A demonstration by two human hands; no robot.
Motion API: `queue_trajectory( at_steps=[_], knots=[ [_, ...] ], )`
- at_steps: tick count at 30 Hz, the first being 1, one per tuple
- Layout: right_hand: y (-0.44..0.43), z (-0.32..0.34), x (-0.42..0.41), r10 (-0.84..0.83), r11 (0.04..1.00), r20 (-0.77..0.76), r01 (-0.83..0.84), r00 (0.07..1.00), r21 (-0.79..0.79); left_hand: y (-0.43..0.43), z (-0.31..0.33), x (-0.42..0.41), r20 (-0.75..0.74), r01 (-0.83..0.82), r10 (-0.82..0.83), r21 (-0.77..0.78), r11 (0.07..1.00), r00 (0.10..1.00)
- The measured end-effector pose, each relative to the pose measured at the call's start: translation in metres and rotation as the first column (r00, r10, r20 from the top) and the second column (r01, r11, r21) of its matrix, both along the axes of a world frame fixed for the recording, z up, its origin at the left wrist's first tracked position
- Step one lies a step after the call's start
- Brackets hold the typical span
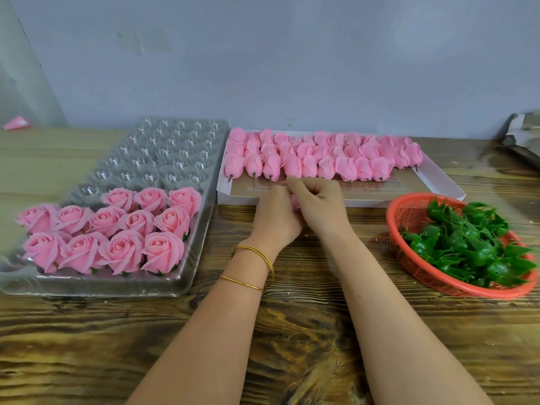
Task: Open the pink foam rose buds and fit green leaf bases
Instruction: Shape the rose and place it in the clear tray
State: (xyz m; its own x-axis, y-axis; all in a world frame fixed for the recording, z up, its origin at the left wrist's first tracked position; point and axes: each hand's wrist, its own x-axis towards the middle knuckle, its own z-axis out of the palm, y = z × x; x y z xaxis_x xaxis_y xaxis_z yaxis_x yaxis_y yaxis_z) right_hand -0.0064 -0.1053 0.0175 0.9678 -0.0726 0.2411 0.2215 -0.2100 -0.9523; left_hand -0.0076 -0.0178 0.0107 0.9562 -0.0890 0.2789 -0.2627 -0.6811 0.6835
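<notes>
— Forearms cross the near edge of the table (292, 331), with two bangles (257, 258) on the left wrist. What are the hands doing?

— They meet at the table's middle, just in front of the box (438, 188). The left hand (274, 211) and right hand (318, 203) have their fingers curled together, pinching a pink bud (295, 203) between them. Only a sliver of pink shows.

— Which way does it point?

— I cannot tell; the fingers hide it. The buds (321, 159) in the box lie on their sides. Their long axis runs from the box's near edge to its far edge, stubs toward the person, tips toward the wall.

— What could go wrong?

— Foam petals would likely tear or crease if peeled back too hard. Both hands are also busy. Reaching to the basket (409, 211) at the table's right edge for a leaf base (467, 241) leaves one hand holding the bud, and a tight squeeze could crush loosened petals.

— And the finished ones?

— Opened roses (117, 229) fill the near rows of the clear tray (175, 147) by the left edge, with green showing under some.
</notes>
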Motion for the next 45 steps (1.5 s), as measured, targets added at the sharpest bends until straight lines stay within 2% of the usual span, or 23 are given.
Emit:
queue_trajectory(
  at_steps=[2, 7, 12, 19, 22, 27, 29, 32, 35, 41, 45],
  knots=[
    [0.002, -0.002, 0.001, 0.011, 0.999, 0.02, -0.01, 1.0, -0.046, 0.0, 0.0, 0.001, 0.0, -0.016, 0.016, 0.039, 0.999, 1.0],
    [0.006, -0.003, 0.0, 0.074, 0.997, 0.064, -0.072, 0.995, -0.033, -0.001, 0.003, -0.001, -0.016, -0.055, 0.054, -0.09, 0.994, 0.998],
    [0.005, 0.0, -0.003, 0.15, 0.986, 0.04, -0.152, 0.988, 0.065, -0.002, 0.004, -0.001, 0.052, -0.07, 0.08, -0.18, 0.981, 0.995],
    [0.0, 0.003, -0.005, 0.235, 0.957, -0.058, -0.221, 0.97, 0.185, -0.003, 0.005, 0.002, 0.07, -0.057, 0.072, -0.195, 0.979, 0.995],
    [-0.001, 0.005, -0.005, 0.257, 0.952, -0.076, -0.239, 0.963, 0.191, -0.004, 0.006, 0.002, 0.049, -0.033, 0.043, -0.189, 0.982, 0.998],
    [-0.007, 0.006, -0.005, 0.289, 0.946, -0.106, -0.267, 0.952, 0.182, -0.004, 0.009, -0.004, 0.046, 0.0, 0.013, -0.268, 0.964, 0.999],
    [-0.01, 0.007, -0.005, 0.306, 0.936, -0.138, -0.271, 0.942, 0.226, -0.004, 0.01, -0.005, 0.046, 0.008, 0.006, -0.304, 0.953, 0.999],
    [-0.011, 0.014, -0.006, 0.325, 0.892, -0.18, -0.237, 0.928, 0.385, -0.003, 0.009, -0.007, 0.047, 0.03, -0.011, -0.42, 0.907, 0.999],
    [-0.011, 0.016, -0.005, 0.282, 0.874, -0.164, -0.183, 0.945, 0.45, -0.003, 0.007, -0.007, 0.05, 0.079, -0.063, -0.488, 0.869, 0.997],
    [-0.003, 0.008, -0.005, 0.24, 0.898, -0.059, -0.198, 0.969, 0.394, -0.003, 0.005, -0.004, 0.082, 0.054, -0.02, -0.446, 0.893, 0.996],
    [0.0, 0.007, -0.005, 0.248, 0.892, -0.044, -0.21, 0.968, 0.401, -0.003, 0.005, -0.003, 0.074, 0.046, -0.011, -0.496, 0.867, 0.997]
  ],
)
